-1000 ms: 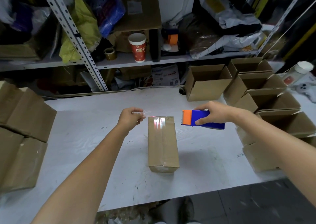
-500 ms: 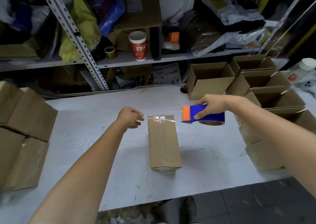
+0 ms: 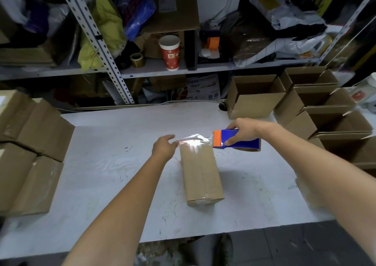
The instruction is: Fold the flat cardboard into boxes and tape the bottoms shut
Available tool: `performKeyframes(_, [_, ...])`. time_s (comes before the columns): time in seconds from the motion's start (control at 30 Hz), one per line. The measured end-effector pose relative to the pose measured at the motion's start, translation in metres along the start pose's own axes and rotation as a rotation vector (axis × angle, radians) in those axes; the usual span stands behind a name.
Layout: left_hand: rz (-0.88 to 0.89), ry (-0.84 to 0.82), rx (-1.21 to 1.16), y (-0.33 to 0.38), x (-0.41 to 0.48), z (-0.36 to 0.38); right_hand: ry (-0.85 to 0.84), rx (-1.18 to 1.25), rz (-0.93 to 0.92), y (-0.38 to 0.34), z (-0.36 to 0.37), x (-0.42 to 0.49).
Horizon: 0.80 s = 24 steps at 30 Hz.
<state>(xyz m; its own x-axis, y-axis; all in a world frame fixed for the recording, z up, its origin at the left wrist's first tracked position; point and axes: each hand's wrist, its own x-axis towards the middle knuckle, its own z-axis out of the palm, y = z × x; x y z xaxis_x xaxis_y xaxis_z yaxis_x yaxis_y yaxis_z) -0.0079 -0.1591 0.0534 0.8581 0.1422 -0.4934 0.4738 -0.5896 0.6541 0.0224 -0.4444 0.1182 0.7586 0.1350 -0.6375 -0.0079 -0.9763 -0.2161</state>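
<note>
A closed brown cardboard box (image 3: 200, 174) lies flat-side up in the middle of the white table (image 3: 105, 160), a seam running along its top. My right hand (image 3: 243, 130) grips a blue and orange tape dispenser (image 3: 237, 140) just past the box's far right corner. A shiny strip of clear tape (image 3: 194, 141) stretches from the dispenser across the box's far edge. My left hand (image 3: 163, 146) is at the far left corner, fingers extended, touching the tape's free end.
Several open folded boxes (image 3: 254, 101) stand along the right and back right of the table. A pile of flat cardboard (image 3: 26, 149) covers the left end. Behind, a cluttered shelf holds a red paper cup (image 3: 170, 53) and a tape roll (image 3: 137, 59).
My right hand has carried the dispenser slightly right and away, pulling tape across the box's far end. My left hand opened from a fist and moved to the tape's end.
</note>
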Motion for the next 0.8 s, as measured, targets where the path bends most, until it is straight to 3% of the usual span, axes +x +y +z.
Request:
performKeyframes(0.1, [-0.002, 0.056, 0.045, -0.001, -0.007, 0.007, 0.011, -0.005, 0.011, 0.006, 0.0, -0.003])
performKeyframes(0.17, [0.007, 0.076, -0.143, -0.001, -0.012, 0.015, 0.011, 0.008, 0.022, 0.012, 0.002, -0.005])
performKeyframes(0.23, [0.011, -0.017, -0.256, 0.005, -0.023, 0.027, 0.004, 0.041, 0.022, 0.017, 0.006, -0.006])
performKeyframes(0.6, [0.074, -0.052, -0.212, 0.002, -0.022, 0.042, -0.037, 0.097, -0.003, 0.044, 0.007, -0.012])
performKeyframes(0.8, [0.059, -0.073, -0.227, 0.003, -0.024, 0.043, 0.113, -0.106, -0.119, 0.015, 0.023, -0.006])
